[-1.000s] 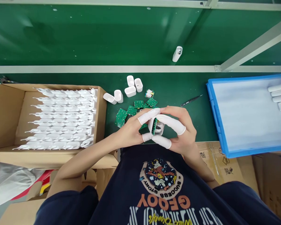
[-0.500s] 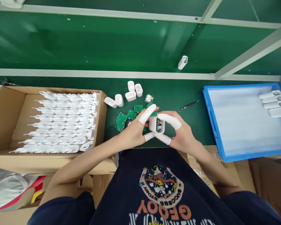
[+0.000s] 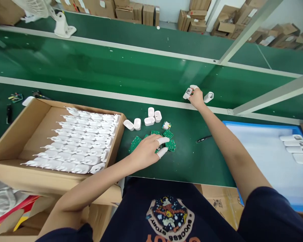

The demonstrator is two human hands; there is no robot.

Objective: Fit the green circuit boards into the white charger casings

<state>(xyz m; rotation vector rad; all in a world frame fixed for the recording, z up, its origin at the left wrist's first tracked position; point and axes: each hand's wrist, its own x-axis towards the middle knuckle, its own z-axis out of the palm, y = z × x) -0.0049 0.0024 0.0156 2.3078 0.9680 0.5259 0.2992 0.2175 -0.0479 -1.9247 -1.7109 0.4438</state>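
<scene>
My right hand (image 3: 197, 98) reaches to the far ledge, its capped fingers closed round a white charger housing (image 3: 187, 94) with parts visible in its open end. A second white housing (image 3: 208, 97) stands to the right of that hand on the same ledge. My left hand (image 3: 150, 149), with white finger cots on, lies low over a pile of green circuit boards (image 3: 170, 145). Its thumb and forefinger are apart, at the boards' edge. A board with pale and yellow parts (image 3: 166, 125) lies just beyond. Behind the pile stand several white shells (image 3: 149, 121).
At left, a cardboard box (image 3: 37, 130) holds rows of white cabled units (image 3: 86, 136). Black tweezers (image 3: 203, 139) lie right of the boards. A blue tray (image 3: 257, 125) at right carries several white housings (image 3: 296, 144). A metal post (image 3: 272, 92) rises beyond the tray.
Both hands were together round the white housing near the table's front. My right hand has carried it up to the ledge; my left has let go and moved onto the boards. The view has tilted up.
</scene>
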